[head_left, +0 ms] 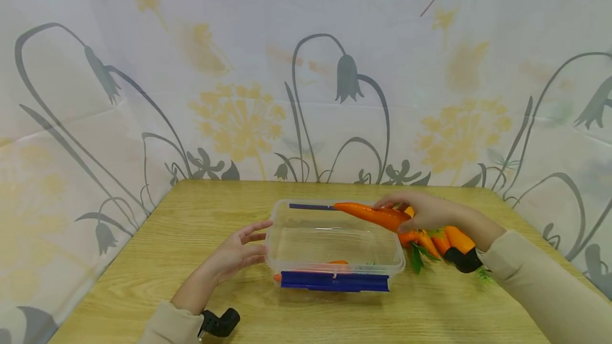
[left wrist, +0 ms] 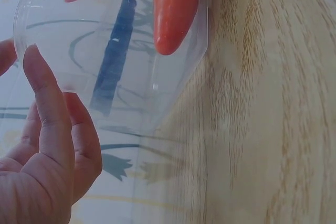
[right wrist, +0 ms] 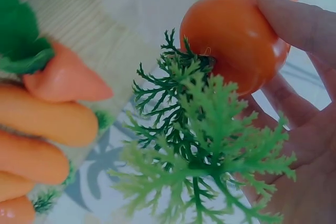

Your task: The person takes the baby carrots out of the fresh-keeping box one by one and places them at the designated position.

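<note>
A clear plastic box point(head_left: 334, 243) with blue side clips stands on the table, its top uncovered. My left hand point(head_left: 239, 251) touches its left end with extended fingers; in the left wrist view fingertips point(left wrist: 35, 64) lie against the clear wall. An orange carrot point(left wrist: 176, 11) shows through the box in that view. My right hand point(head_left: 425, 211) grips a large carrot point(head_left: 377, 216) over the box's right back part, tip pointing left. Feathery green leaves point(right wrist: 205, 156) hang from its thick end in the right wrist view.
Right of the box lies a pile of carrots point(head_left: 459, 239), some with green leaves point(head_left: 417, 256). Several orange roots point(right wrist: 42, 114) show side by side in the right wrist view. A flower-print cloth point(head_left: 325, 68) hangs behind the wooden table point(head_left: 229, 195).
</note>
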The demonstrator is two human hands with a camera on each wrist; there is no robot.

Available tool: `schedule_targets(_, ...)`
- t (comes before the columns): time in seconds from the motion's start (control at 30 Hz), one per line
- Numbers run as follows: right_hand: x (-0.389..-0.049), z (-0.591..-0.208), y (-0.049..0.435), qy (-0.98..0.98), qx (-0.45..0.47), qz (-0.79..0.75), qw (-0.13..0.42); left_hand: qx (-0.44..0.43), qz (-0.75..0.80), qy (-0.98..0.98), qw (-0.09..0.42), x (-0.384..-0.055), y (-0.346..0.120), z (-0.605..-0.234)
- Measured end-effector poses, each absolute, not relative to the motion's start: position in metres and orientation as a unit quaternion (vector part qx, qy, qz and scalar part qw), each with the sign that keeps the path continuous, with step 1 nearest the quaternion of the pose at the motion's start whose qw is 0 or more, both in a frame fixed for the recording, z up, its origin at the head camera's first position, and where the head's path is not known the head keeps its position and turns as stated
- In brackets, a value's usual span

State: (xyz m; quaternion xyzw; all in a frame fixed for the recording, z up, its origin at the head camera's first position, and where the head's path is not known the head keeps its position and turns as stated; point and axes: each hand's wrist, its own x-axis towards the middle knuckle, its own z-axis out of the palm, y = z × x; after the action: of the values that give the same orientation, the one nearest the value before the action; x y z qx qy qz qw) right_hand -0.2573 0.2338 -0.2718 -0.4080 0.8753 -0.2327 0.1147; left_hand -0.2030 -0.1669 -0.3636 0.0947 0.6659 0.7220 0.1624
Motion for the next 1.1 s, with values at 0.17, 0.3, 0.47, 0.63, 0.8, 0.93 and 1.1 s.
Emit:
schedule_targets(0.17,-0.253,-0.273,0.248,0.878,-0.387,-0.255,0.125,0.093,0.723,0.664,0.166,-0.203,-0.167,-0.363)
schedule_targets(0.3,-0.25,-0.274,0.258,0.881,-0.379,-0.256,0.123,0.097,0.721,0.666,0.165,-0.203,-0.167,-0.365)
schedule_targets(0.47,-0.249,-0.279,0.271,0.886,-0.373,-0.253,0.106,0.098,0.718,0.671,0.161,-0.203,-0.166,-0.365)
schedule_targets(0.63,-0.248,-0.285,0.285,0.894,-0.359,-0.254,0.079,0.1,0.718,0.671,0.156,-0.203,-0.167,-0.366)
schedule_targets(0.8,-0.243,-0.289,0.299,0.902,-0.359,-0.239,0.032,0.117,0.716,0.671,0.155,-0.202,-0.168,-0.367)
schedule_targets(0.93,-0.24,-0.296,0.312,0.909,-0.35,-0.225,-0.019,0.111,0.715,0.672,0.159,-0.203,-0.168,-0.366)
schedule_targets(1.1,-0.236,-0.303,0.327,0.918,-0.324,-0.22,-0.06,0.095,0.717,0.671,0.161,-0.202,-0.167,-0.363)
